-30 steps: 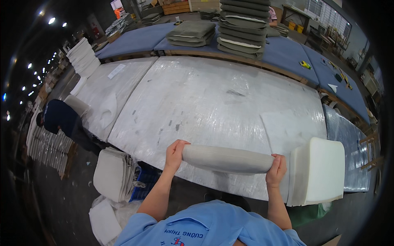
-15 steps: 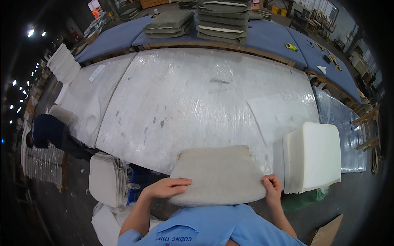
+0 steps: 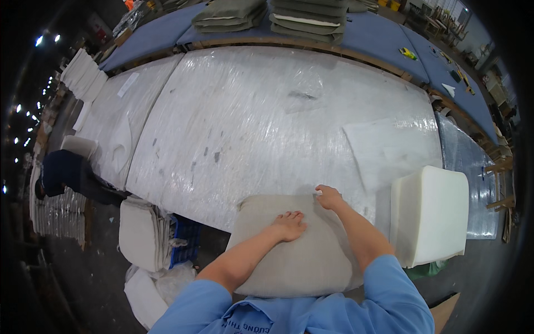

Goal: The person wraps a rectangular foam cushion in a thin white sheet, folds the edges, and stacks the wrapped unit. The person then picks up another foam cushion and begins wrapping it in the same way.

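Cushion (image 3: 300, 256) lies at near edge of table (image 3: 267, 122), overhanging toward the person. Left hand (image 3: 289, 225) flat on its middle, right hand (image 3: 329, 196) at its far right corner. Foam block (image 3: 431, 214) just right of cushion. Sheet (image 3: 389, 147) on table behind block. Cushion stacks (image 3: 278, 14) on far bench. Pile (image 3: 142, 234) on floor left, probably covers.

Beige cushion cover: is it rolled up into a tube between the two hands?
No: the beige cushion cover lies spread flat on the plastic-wrapped table, with the left hand pressed on it and the right hand at its far edge.
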A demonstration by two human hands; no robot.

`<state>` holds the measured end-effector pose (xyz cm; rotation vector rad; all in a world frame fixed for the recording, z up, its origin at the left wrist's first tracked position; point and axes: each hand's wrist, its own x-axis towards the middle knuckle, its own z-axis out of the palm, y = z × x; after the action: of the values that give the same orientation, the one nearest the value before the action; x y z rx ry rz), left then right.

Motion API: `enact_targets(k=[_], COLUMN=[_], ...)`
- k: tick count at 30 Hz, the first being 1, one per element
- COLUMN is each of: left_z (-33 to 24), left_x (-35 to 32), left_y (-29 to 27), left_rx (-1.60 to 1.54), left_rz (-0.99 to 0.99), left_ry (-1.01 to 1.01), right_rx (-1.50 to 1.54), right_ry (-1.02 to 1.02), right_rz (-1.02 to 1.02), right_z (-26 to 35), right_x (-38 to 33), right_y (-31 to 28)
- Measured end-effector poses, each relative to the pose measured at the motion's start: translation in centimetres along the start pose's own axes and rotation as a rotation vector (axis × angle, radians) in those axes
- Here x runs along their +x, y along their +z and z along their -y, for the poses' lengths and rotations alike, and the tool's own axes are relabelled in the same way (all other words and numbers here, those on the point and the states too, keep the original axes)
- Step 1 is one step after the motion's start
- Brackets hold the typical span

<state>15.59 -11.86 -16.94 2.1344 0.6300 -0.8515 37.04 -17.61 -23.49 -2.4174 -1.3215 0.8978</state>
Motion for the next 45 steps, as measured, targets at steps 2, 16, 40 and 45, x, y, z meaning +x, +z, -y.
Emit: enact_targets(k=[2, 16, 40, 45], left_z=[0.2, 0.8, 1.3, 1.8], left_x=[0.0, 0.4, 3.4, 4.3], left_y=[0.4, 1.3, 0.1, -0.1], left_rx=[-0.012, -0.04, -0.057, -0.057], left_rz=[-0.036, -0.099, -0.03, -0.008], left_ry=[-0.025, -0.029, -0.054, -0.038], right_rx=[-0.013, -0.105, 0.317, 0.332], right_ry=[0.076, 0.091, 0.366, 0.373], right_rz=[0.106, 0.182, -0.384, -0.387], right_z=[0.7, 4.0, 3.2, 3.3], right_x=[2.0, 2.9, 4.1, 4.7], right_y=[1.5, 0.1, 8.5, 8.7])
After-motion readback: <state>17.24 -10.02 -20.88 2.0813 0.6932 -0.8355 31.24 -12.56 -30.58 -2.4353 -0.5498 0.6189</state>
